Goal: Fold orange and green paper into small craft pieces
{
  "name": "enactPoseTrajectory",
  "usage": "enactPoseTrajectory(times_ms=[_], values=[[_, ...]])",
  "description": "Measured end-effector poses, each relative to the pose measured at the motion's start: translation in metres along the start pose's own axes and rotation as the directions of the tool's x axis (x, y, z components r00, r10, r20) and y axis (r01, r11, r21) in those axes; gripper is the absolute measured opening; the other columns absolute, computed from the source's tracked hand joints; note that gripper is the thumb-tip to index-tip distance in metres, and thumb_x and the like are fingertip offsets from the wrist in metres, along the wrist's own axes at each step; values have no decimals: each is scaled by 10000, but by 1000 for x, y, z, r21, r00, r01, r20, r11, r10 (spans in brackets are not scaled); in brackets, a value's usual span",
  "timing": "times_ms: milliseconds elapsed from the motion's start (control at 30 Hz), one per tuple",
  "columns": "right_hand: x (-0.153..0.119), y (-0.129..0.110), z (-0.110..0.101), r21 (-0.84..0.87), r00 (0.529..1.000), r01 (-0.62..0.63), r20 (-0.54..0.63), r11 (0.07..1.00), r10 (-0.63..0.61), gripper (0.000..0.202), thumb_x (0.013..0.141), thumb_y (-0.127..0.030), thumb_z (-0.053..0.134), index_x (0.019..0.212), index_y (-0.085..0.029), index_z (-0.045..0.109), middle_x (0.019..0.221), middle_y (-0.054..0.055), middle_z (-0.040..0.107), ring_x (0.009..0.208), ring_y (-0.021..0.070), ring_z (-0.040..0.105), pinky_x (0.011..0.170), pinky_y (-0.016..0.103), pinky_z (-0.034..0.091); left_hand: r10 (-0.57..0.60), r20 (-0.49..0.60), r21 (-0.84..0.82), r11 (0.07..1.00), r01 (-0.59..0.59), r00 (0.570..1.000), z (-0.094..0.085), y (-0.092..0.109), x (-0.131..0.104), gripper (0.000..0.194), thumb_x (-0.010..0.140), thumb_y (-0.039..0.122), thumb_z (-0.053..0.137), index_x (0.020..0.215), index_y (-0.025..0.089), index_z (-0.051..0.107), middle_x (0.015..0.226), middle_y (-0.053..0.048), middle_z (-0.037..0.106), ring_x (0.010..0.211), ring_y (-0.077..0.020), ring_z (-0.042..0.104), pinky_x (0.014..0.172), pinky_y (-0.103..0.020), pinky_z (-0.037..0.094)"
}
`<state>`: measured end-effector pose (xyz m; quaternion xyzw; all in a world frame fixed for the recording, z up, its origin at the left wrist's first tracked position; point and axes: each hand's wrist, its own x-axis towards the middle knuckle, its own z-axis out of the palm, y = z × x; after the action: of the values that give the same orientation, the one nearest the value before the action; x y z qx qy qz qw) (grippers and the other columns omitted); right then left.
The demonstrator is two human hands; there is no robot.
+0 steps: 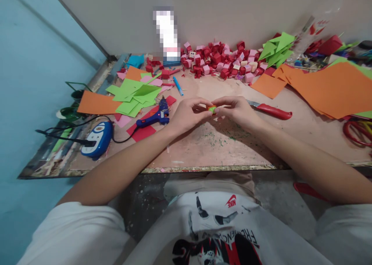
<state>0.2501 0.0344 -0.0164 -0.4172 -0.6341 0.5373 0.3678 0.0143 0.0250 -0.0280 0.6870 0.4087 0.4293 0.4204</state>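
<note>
Head view: the left hand (pixel 190 113) and right hand (pixel 238 109), fingers curled inward, pinch a small green-and-orange paper-like piece (pixel 213 109) between their fingertips, over the pale pinkish tabletop (pixel 190 148); a blue plastic glue gun (pixel 154 118) lies to their left, a red-handled metal tool (pixel 273 111) beside the right hand

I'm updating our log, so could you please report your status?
Left hand and right hand: both pinching small green-and-orange paper piece. Red-handled knife: beside right hand. Blue glue gun: beside left hand.

Single head-worn view, looking forward and down, over shirt (pixel 215 222) and tabletop (pixel 188 152), fairly near
</note>
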Motion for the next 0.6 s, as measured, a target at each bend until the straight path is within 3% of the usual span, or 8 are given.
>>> enactPoseTrajectory(times_ms=[200,467,600], values=[[0,-1,0,-3,1000,-7,-7,1000,7,214,890,-337,958,1089,-259,951,1089,85,905,948,286,823,846,427,681,-2,-13,4,1000,2,1000,0,-2,0,289,883,419,947,1084,216,901,1101,-90,912,948,-240,874,784,-321,670],[0,-2,2,0,1000,-19,-23,1000,19,197,872,-317,946,1051,-236,939,1051,86,902,917,274,818,819,397,659,0,-4,-4,1000,0,1000,0,-3,0,250,889,357,937,1091,212,907,1080,-76,913,941,-232,881,818,-309,672],[1,-1,2,6,1000,-7,-26,1000,7,188,872,-298,936,1050,-236,939,1048,89,898,928,277,819,808,393,656,92,-24,27,995,-91,995,1,-6,1,226,919,324,920,1115,213,899,1152,-82,901,956,-226,877,844,-317,696]])
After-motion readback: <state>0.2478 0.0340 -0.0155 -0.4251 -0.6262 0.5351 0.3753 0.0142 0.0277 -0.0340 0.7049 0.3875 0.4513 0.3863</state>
